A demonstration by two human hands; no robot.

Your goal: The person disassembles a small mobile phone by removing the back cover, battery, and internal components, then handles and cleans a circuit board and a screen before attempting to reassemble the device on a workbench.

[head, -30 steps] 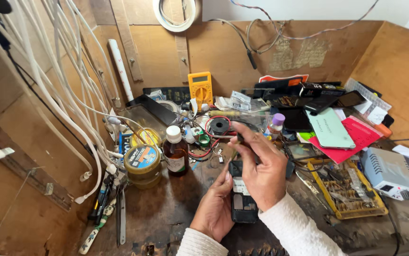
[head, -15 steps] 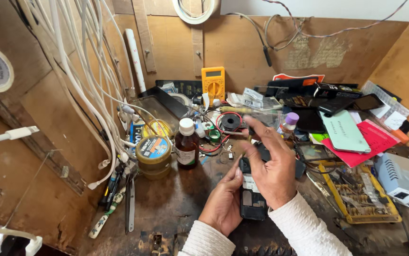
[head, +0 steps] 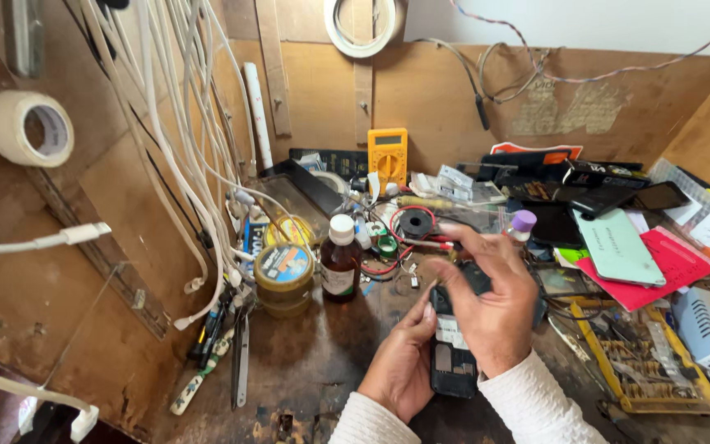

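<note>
An opened phone (head: 452, 353) lies flat on the dark, stained workbench (head: 322, 362) with its back off and its insides showing; its long axis runs away from the person, near end toward the sleeves, far end toward the clutter at the back. Both hands sit right on it — the left hand (head: 400, 366) along its left edge, fingers curled against the side as if steadying it, thumb reaching up toward the top; the right hand (head: 491, 308) lies over the upper right part of the phone, hiding it there, with the fingers drawn together toward the thumb just above the far end; whether they pinch a small tool or part I cannot tell, since only a thin pale sliver shows near the left thumb. So the exposed far end lies just below the right fingertips — that hand is the nearer one. Just beyond stand a brown bottle (head: 340, 259) with a white cap and a round tin (head: 284, 275); a yellow multimeter (head: 388, 156) leans at the back wall; a tray of bits (head: 643, 366) lies to the right.
</note>
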